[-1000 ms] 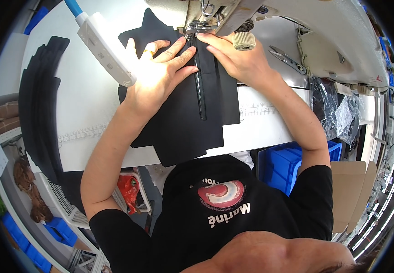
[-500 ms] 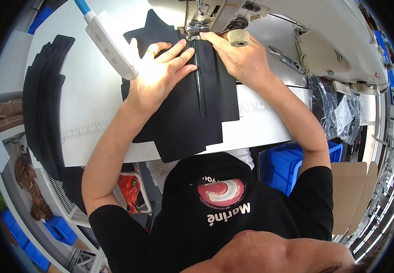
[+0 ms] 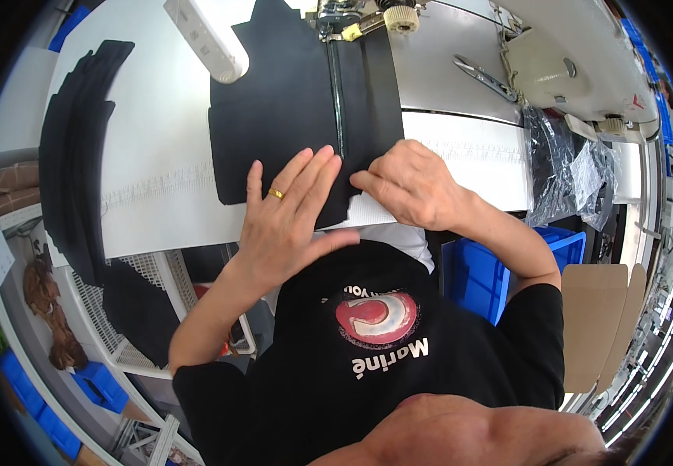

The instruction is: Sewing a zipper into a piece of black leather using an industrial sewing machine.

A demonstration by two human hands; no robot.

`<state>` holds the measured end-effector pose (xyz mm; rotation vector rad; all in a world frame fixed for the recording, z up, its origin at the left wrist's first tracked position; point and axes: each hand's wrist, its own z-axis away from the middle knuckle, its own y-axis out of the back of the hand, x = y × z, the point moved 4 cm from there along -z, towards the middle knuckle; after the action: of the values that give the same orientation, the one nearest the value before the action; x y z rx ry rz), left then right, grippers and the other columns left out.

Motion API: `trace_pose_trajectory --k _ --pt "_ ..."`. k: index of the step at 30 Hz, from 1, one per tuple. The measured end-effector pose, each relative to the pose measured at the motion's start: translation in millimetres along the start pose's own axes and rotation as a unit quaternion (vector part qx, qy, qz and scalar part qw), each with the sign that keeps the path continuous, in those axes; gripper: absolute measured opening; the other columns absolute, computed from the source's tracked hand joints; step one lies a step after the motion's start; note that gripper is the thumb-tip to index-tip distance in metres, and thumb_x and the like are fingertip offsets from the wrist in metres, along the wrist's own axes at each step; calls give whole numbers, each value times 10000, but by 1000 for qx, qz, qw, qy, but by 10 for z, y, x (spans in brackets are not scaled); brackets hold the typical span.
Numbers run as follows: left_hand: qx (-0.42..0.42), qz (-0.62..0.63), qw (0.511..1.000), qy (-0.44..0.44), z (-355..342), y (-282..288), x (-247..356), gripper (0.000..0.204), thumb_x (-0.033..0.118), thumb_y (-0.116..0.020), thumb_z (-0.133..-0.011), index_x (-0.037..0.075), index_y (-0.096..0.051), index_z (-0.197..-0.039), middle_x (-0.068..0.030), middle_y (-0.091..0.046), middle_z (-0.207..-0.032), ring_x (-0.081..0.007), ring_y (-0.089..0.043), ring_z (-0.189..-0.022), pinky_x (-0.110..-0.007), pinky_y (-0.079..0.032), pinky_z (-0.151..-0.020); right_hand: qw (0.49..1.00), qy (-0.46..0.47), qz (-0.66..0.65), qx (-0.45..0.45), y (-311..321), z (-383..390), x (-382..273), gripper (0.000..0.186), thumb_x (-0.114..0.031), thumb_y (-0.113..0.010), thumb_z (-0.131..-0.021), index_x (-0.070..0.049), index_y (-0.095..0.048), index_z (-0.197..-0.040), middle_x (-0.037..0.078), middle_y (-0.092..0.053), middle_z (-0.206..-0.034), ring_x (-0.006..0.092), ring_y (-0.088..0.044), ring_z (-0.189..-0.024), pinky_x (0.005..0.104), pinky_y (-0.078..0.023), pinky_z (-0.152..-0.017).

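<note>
A black fabric piece [image 3: 274,116] with a dark zipper [image 3: 337,93] down its middle lies on the white table, its far part under the sewing machine's presser foot [image 3: 327,31]. My left hand [image 3: 286,206] rests flat on the near end of the fabric, left of the zipper, fingers spread and thumb over the table edge. It wears a gold ring. Across the zipper line, my right hand [image 3: 410,186] is closed, thumb and forefinger pinched on the fabric's near right edge. What lies between those fingertips is mostly hidden.
Stacked black fabric strips [image 3: 76,155] hang over the table's left side. A white lamp-like device [image 3: 208,43] juts over the fabric. Thread snips [image 3: 484,78] and a clear plastic bag [image 3: 558,167] lie right, near the machine body [image 3: 585,74]. Below is a blue crate [image 3: 476,272].
Both hands have drawn back from the presser foot to the fabric's near end. The fabric has slid away from me, under the foot. Bright glare on my left hand is gone.
</note>
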<state>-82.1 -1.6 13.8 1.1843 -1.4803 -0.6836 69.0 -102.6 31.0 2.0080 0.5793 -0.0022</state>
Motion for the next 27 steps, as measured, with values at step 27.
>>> trace_pose_trajectory --k 27 --pt "179 -54 979 -82 -851 1087 -15 254 -52 -672 -744 20 -686 -987 -105 -695 -909 -246 -653 -818 -321 -504 -724 988 20 131 81 81 -227 -36 154 -41 -674 -701 -28 -662 -854 87 -691 -946 213 -690 -866 348 -548 -788"
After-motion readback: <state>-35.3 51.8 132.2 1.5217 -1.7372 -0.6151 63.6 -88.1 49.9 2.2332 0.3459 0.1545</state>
